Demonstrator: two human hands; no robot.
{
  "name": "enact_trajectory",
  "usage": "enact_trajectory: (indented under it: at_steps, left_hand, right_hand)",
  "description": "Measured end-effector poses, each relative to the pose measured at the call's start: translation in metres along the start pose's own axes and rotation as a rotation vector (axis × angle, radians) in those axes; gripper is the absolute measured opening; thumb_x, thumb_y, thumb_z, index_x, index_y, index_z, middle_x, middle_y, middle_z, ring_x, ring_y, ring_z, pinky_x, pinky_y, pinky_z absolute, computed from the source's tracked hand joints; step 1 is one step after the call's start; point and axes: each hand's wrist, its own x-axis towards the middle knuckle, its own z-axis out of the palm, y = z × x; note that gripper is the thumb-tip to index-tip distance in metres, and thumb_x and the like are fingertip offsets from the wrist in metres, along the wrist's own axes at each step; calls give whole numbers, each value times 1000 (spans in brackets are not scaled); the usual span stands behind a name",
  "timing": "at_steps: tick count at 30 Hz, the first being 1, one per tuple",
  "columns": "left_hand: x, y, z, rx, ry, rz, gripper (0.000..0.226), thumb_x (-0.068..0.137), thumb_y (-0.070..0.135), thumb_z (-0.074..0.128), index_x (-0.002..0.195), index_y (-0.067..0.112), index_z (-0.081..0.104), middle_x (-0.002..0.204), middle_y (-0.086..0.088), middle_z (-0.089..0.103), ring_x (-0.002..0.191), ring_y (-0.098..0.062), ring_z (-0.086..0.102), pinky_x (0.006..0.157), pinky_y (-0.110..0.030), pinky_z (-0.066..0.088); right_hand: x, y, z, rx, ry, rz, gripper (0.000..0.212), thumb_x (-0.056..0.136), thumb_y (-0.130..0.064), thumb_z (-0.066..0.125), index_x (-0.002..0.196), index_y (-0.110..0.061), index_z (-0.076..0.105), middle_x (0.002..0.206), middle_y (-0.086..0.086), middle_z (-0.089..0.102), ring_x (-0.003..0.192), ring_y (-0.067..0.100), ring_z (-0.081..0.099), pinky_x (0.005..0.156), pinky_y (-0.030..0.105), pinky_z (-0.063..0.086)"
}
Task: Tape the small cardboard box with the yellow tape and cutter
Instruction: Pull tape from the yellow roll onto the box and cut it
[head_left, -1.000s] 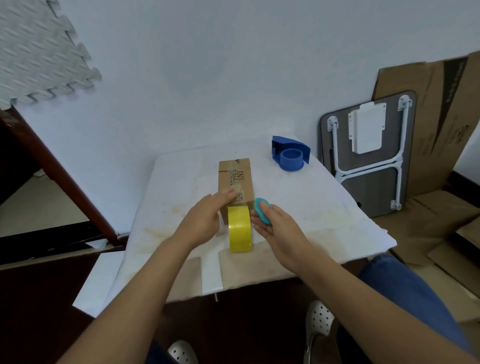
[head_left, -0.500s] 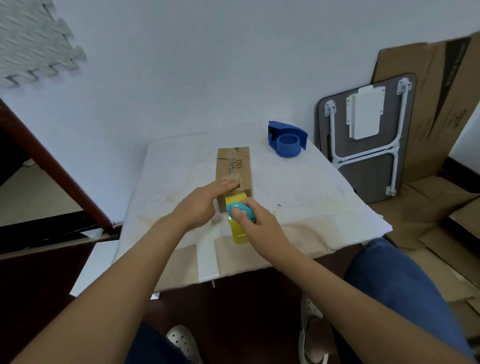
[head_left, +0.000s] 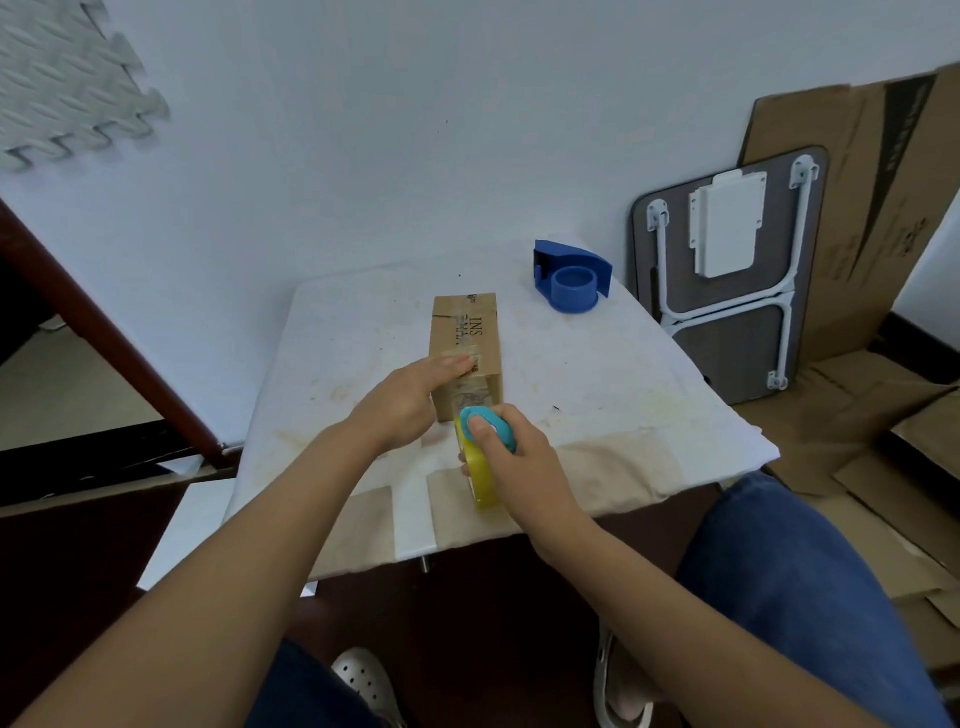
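A small brown cardboard box (head_left: 467, 332) lies lengthwise on the white table (head_left: 597, 374). My left hand (head_left: 410, 400) presses flat on the box's near top end, fingers on a strip of tape running down its front face. Right below the box's near end stands the yellow tape roll (head_left: 480, 478) on its edge. My right hand (head_left: 511, 457) grips a round teal cutter (head_left: 491, 426) and holds it against the top of the roll, thumb on its face.
A blue tape dispenser (head_left: 571, 280) sits at the table's far right corner. A folded grey table (head_left: 727, 270) and flattened cardboard (head_left: 872, 208) lean on the wall at the right. My knees are under the table's near edge.
My right hand has brought the teal cutter from beside the roll onto its top, close to the box's near end. The left hand stays on the box.
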Motion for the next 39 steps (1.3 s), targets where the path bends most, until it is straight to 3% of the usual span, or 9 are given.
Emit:
enact_trajectory:
  at_steps: [6,11,15,17,20,24,27,32,39]
  left_hand:
    - [-1,8,6,65,70,5,79,78,-14,41,146,26,39,157,5,32,144,-16,26,118,-37,24]
    - [7,9,-2,54,97,-26,45,96,18,38,136,32,53,146,6,48,134,-15,38,111,-33,33]
    - [13,-1,6,-82,227,-97,33,91,54,50,117,42,66,120,6,63,105,-3,50,84,-23,40]
    - [14,-3,12,-131,296,-90,29,88,52,58,111,40,70,113,10,63,93,7,50,78,-17,41]
    - [16,-6,22,-139,393,3,26,85,41,67,109,33,72,114,15,69,94,12,47,82,-16,45]
    - [19,-10,26,-67,440,141,24,86,34,67,107,24,74,108,11,72,94,-3,53,82,-26,49]
    - [20,-12,27,27,446,192,24,88,38,63,103,22,71,102,9,72,92,-18,55,79,-40,48]
    - [20,-19,35,140,418,214,33,85,43,62,111,23,64,111,5,65,99,-23,51,79,-39,40]
    - [27,-24,33,226,435,276,28,86,46,59,105,26,62,104,8,64,91,-19,48,74,-32,29]
  right_hand:
    - [6,-8,-14,1,25,-36,19,95,-39,49,100,-23,59,96,-3,64,86,11,64,66,14,51]
    - [4,0,-14,74,-18,52,25,94,-40,52,109,-23,61,103,2,68,89,14,69,76,26,58]
    - [1,4,-9,137,-36,76,27,91,-44,54,110,-28,62,107,0,68,94,14,70,80,28,57]
    - [1,6,-8,130,-43,106,30,87,-51,54,111,-33,61,108,-3,68,99,15,68,86,31,55]
    - [1,7,-7,158,-62,135,34,81,-55,56,108,-35,63,109,-4,68,104,18,66,93,37,53]
    - [3,5,-13,330,-106,181,32,80,-47,64,102,-25,71,108,8,70,106,25,63,96,41,48]
    - [7,2,-21,568,-164,265,17,89,-32,62,92,-18,72,92,5,69,89,21,61,81,35,49]
    - [21,-1,-26,779,-72,387,17,92,-23,60,103,-10,64,102,6,62,99,26,60,89,43,49]
    - [37,2,-27,934,3,592,32,92,-16,60,121,-4,55,117,19,59,92,30,66,79,44,58]
